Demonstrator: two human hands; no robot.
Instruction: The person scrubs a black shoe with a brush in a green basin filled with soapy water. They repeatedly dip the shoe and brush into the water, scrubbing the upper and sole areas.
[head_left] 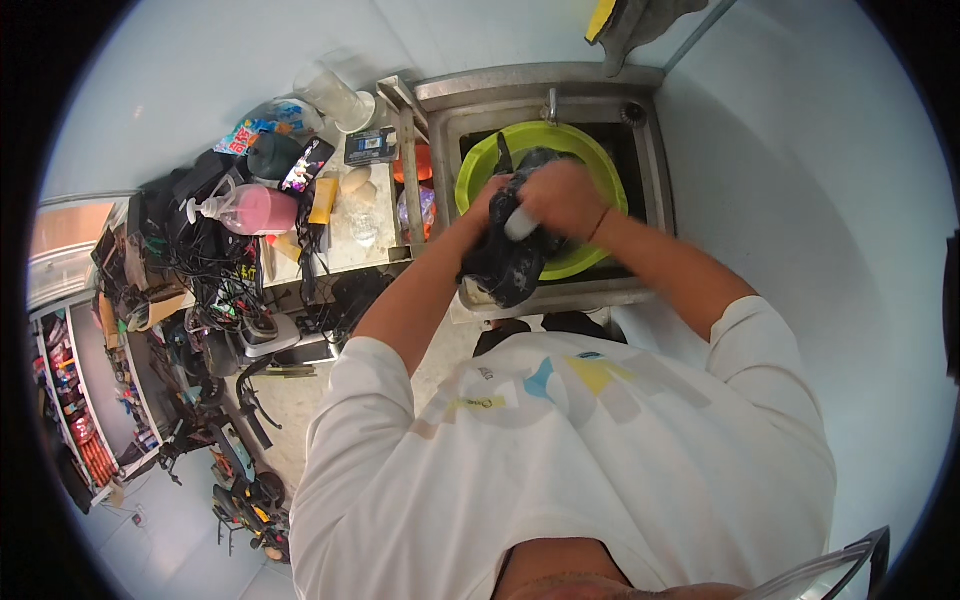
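Cloth [508, 262], black and pale-streaked, is hanging over the near-left rim of a lime-green basin [606, 165] in a metal sink [664, 190]. Left hand [487, 200] is clamping the cloth; right hand [566, 198], motion-blurred, is gripping a white object [520, 223] of unclear kind against it.

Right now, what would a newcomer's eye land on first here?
First, the bright green basin in the metal sink, top centre. Over it, the left hand grips a dark cloth, while the blurred right hand has a white object at its fingers. Next, the pink bottle on the cluttered table to the left.
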